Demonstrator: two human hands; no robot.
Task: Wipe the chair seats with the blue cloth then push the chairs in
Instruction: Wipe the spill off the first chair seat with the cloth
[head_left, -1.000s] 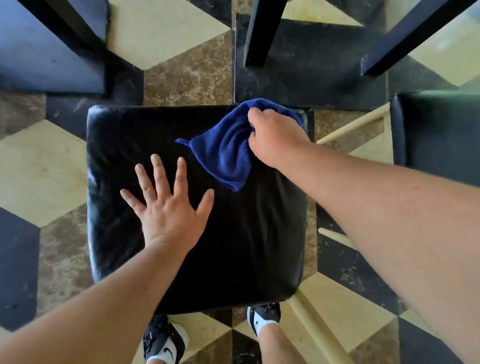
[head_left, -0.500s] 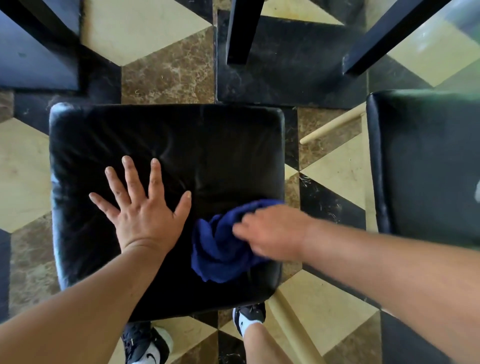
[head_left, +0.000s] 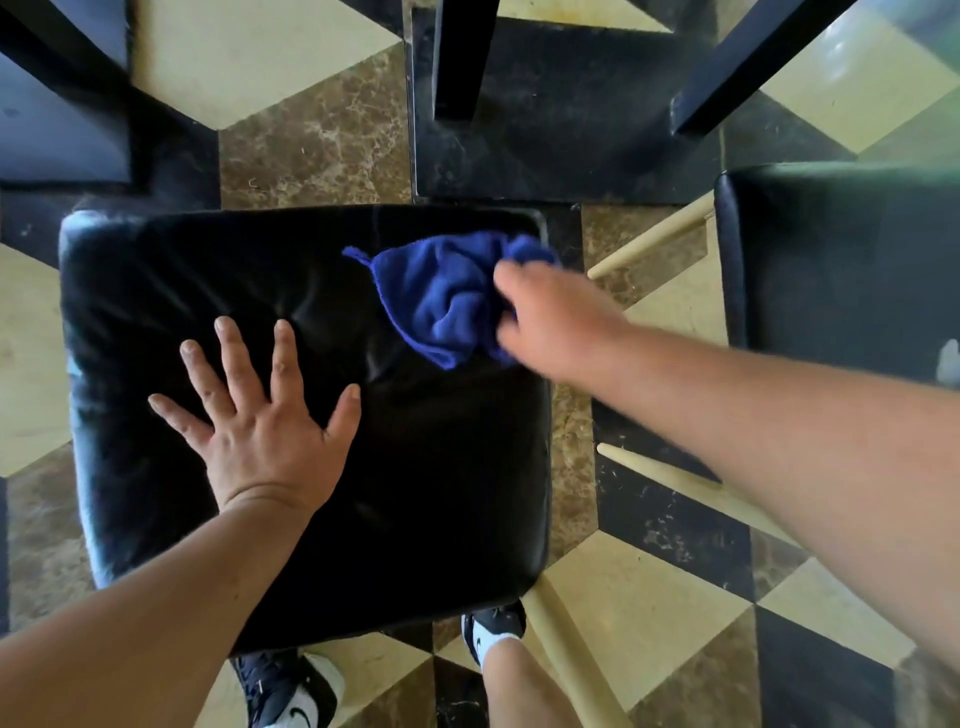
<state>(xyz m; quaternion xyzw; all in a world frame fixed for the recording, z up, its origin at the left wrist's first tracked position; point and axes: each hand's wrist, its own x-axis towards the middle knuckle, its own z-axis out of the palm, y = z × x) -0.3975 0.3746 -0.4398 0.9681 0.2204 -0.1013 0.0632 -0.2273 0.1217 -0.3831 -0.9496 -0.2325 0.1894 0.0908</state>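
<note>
Above a marble-tiled floor (head_left: 311, 140), the black padded seat (head_left: 447, 499) bears a soft, light blue cloth (head_left: 441, 296) at its far right corner, probably best gripped by its bunched middle, where the blurred right hand (head_left: 556, 322) clutches it with curled fingers, while the left hand (head_left: 265, 436) lies flat on the seat, fingers spread.

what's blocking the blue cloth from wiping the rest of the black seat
Only the left hand, flat on the near-left part of the seat, apart from the blue cloth that the right hand grips at the far-right corner. Nothing else visible lies on it.
</note>
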